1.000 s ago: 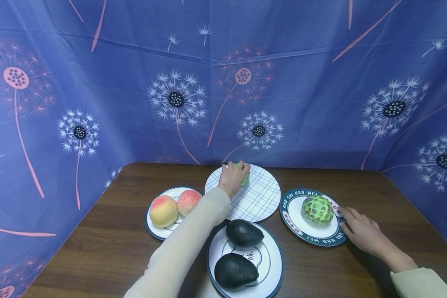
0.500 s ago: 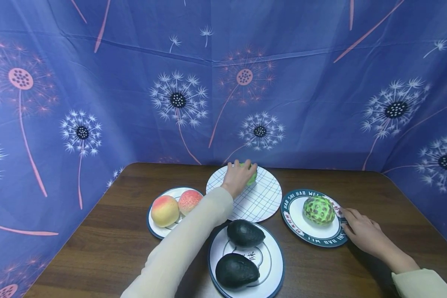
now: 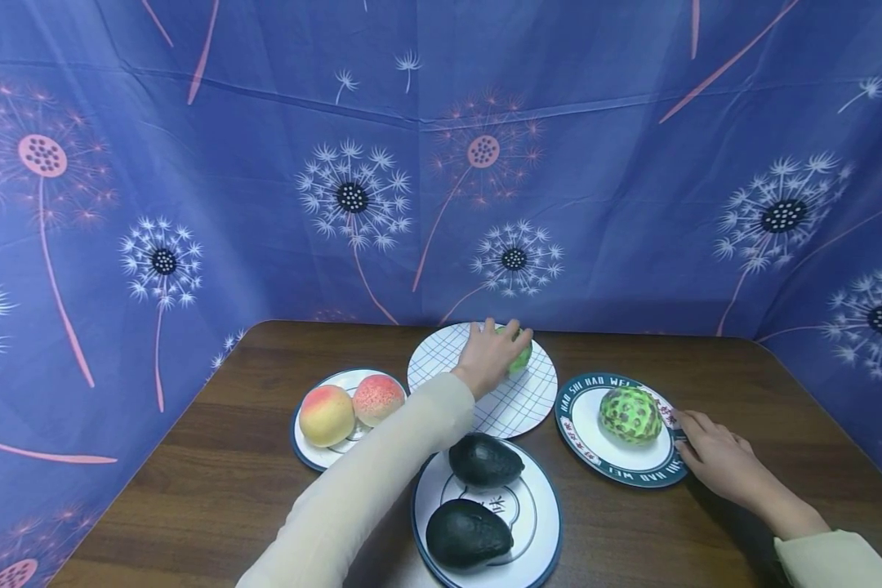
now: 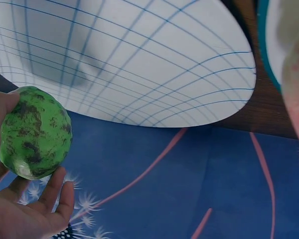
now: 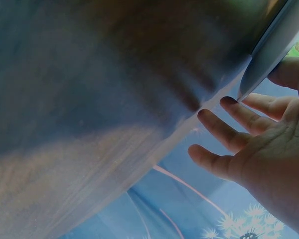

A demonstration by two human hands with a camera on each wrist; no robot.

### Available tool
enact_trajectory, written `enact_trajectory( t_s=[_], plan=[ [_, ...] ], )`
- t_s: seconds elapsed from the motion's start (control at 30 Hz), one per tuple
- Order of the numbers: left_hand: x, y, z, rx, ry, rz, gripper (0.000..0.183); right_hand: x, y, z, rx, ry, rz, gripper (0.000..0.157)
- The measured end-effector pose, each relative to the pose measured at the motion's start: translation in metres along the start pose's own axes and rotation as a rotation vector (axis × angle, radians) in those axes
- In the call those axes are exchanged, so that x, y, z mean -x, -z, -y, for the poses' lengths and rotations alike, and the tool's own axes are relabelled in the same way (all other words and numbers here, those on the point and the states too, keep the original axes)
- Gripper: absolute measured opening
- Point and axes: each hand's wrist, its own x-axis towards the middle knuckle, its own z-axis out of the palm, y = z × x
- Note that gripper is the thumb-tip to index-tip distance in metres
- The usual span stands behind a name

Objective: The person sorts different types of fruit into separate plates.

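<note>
My left hand (image 3: 492,359) holds a green, knobbly custard apple (image 4: 36,132), thumb on one side and fingers on the other. It is over the white plate with blue grid lines (image 3: 510,412) at the back; the left wrist view shows a gap between fruit and plate. On the right, my right hand (image 3: 720,459) is at the edge of a green-rimmed plate (image 3: 584,461), its thumb on the rim and fingertips at the edge's underside. A second green custard apple (image 3: 630,415) sits on that plate.
Two dark avocados (image 3: 469,535) lie on a blue-edged plate (image 3: 547,523) in front. Two peaches (image 3: 327,416) lie on a smaller plate (image 3: 305,452) at left, partly behind my left sleeve. A blue dandelion-print cloth (image 3: 595,163) hangs behind the wooden table (image 3: 213,457).
My left hand has moved rightward over the grid plate, carrying the custard apple with it. The right hand stays at the rim of its plate.
</note>
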Motion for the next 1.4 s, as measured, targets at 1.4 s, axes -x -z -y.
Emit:
enact_trajectory(
  t_s=[1.4],
  plan=[
    [0.007, 0.035, -0.07, -0.019, -0.261, -0.001, 0.078, 0.003, 0.0, 0.001, 0.011, 0.04, -0.036, 0.049]
  ],
)
